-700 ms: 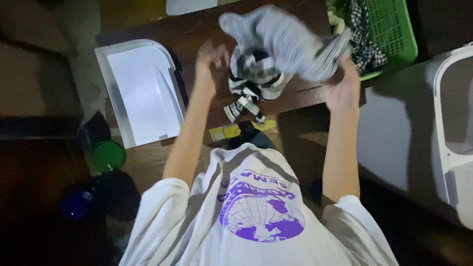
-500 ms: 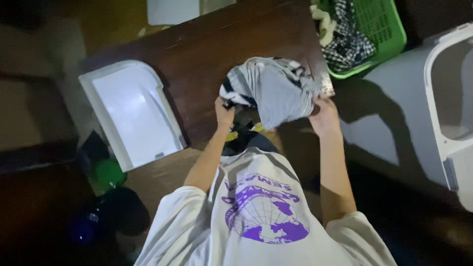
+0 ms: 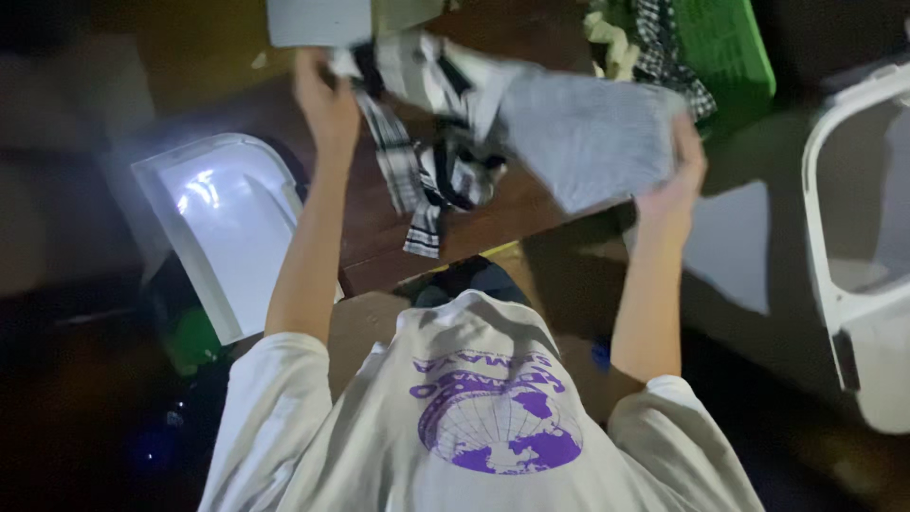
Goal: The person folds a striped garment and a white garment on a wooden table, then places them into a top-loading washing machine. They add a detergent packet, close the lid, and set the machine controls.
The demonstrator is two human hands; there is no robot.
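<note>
Garment [image 3: 588, 133], a grey piece of cloth with a black-and-white checked part hanging from it, is held up above the dark wooden table [image 3: 398, 228], spread between both hands. Left hand [image 3: 327, 100] has its fingers closed on the upper edge of the cloth near the striped, collar-like end; right hand [image 3: 684, 166] has its fingers clamped on the grey corner at the opposite side. Checked tail [image 3: 417, 204] dangles below and between the fingers, its tip close to the table edge; contact with the table cannot be told. Judgement on handling: cloth is limp, so both grips likely need to stay level and pulled apart to keep the grey panel flat, and the hanging checked part may bunch or drag on the wood if the hands drop. Pinching right at the corners probably gives the cleanest spread. Containers: green plastic basket [image 3: 730, 47] sits just beyond the right fingers, holding a heap of clothes [image 3: 654, 38], with checked and pale fabric visible. White plastic bin lid or tray [image 3: 227, 228] lies below the left fingers, off to the outer side, nothing seen in it. White frame-like tub [image 3: 853, 237] stands well out from the right fingers, contents not visible. Scene is dim, details blurred.
</note>
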